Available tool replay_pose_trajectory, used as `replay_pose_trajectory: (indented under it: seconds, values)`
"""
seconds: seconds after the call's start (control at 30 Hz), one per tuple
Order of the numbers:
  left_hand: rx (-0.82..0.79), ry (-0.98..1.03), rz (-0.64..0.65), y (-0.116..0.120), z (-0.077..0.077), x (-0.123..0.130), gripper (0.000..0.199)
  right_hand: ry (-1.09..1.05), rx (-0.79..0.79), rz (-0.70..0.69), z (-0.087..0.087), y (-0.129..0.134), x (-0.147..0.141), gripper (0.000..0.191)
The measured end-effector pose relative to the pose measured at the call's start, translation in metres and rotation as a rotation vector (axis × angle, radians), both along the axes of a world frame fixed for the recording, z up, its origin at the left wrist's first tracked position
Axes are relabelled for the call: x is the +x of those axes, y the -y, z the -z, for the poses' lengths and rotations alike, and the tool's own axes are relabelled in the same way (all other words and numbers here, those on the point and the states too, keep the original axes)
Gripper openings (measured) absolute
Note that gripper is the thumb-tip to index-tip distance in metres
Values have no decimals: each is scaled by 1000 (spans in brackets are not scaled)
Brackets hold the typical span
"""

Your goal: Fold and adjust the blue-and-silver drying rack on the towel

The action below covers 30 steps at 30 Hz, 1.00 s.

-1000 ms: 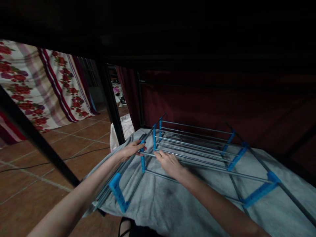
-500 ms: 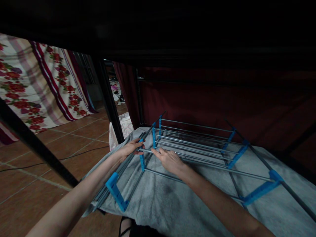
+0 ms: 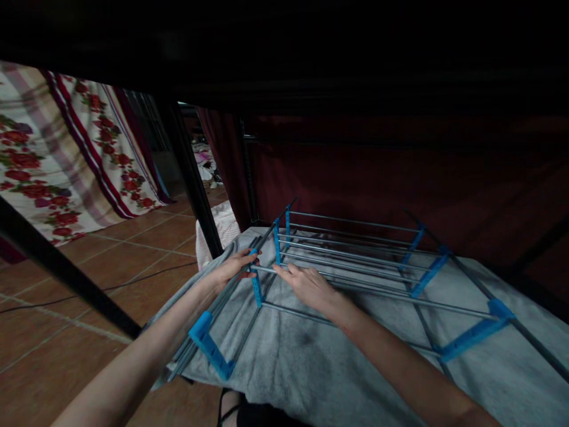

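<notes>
A partly assembled rack of grey metal tubes and blue plastic brackets [image 3: 430, 276] lies on a grey blanket [image 3: 306, 362]. My left hand [image 3: 235, 268] is closed around the blue bracket [image 3: 256, 289] on the rack's left side, where a tube end meets it. With fingers wrapped over that same metal tube [image 3: 462, 309], my right hand [image 3: 309, 287] grips it a little right of the bracket. The tube's far end sits at another blue bracket [image 3: 500, 314] on the right. Nearest me on the left side is one more blue bracket [image 3: 212, 350], with no crossbar on it.
Several loose grey tubes [image 3: 189, 356] lie along the blanket's left edge. Black bed-frame posts [image 3: 193, 172] rise at the left, under a dark overhead structure. A maroon curtain [image 3: 377, 178] hangs behind. Beyond the posts are a tiled floor [image 3: 102, 267], a cable and a floral cloth [image 3: 66, 160].
Both hands keep nearly the same hold; the right hand has shifted very slightly. The view has moved a little.
</notes>
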<state>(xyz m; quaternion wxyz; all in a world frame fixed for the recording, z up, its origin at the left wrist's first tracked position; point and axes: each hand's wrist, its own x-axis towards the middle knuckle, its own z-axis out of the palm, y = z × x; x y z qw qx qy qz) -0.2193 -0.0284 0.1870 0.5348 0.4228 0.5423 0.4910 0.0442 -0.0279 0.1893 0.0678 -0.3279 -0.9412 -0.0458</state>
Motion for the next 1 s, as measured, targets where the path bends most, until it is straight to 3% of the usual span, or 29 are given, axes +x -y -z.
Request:
replay_pose_trajectory:
  seconds: [0.17,1.0]
  values:
    - [-13,-38,41,0,3,-1,40,-5,5,38,-1,-8,2,69]
    - [94,-151,-58,7,3,10,50,-59,-80,40,4,-7,3,70]
